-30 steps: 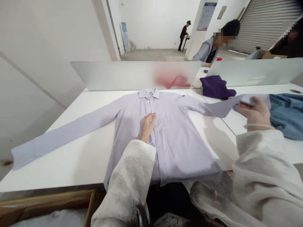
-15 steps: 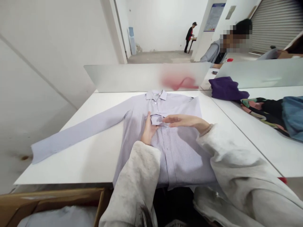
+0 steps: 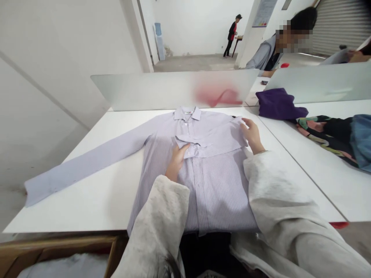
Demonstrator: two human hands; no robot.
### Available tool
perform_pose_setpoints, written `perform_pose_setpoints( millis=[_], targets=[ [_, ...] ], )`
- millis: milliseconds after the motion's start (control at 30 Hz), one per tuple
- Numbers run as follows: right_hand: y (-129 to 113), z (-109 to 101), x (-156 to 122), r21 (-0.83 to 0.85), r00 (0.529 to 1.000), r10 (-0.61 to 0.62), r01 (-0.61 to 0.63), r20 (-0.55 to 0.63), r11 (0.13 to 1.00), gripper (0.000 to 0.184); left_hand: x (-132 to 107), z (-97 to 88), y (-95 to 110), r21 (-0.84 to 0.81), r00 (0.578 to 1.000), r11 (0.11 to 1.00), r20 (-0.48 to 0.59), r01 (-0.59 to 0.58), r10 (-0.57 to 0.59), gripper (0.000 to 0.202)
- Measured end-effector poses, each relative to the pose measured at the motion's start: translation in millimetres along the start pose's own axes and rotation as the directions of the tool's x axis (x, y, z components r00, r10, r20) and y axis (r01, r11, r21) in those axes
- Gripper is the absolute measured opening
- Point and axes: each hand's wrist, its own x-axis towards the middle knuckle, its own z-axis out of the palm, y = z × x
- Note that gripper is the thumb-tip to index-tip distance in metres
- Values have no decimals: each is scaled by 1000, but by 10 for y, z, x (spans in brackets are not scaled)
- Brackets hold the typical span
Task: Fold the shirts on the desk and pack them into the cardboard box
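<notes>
In the head view, the pale lilac pinstriped long-sleeved shirt (image 3: 214,185) lies buttoned on the white desk (image 3: 87,208), one side folded across its chest; your flat left hand (image 3: 176,162) and spread right hand (image 3: 252,135) press that folded layer down, keeping it in place.

A white table (image 3: 87,204) holds a striped shirt (image 3: 217,189), purple cloth (image 3: 278,104) and patterned cloth (image 3: 324,133)

The shirt (image 3: 214,189) is fine striped woven cloth, the table (image 3: 87,208) smooth matt white, the panel (image 3: 139,90) frosted and translucent.
</notes>
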Motion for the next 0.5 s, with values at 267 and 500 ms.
perform_pose_setpoints(
  millis=[267, 500],
  targets=[
    [385, 74, -22, 70, 992, -9, 1, 125, 998, 67, -184, -78, 404, 61, 987, 994, -131, -86, 93, 34],
    [238, 193, -98, -66, 888, -266, 312, 376, 948, 76, -910, -352, 813, 773, 877, 580, -65, -257, 475, 63]
  ],
)
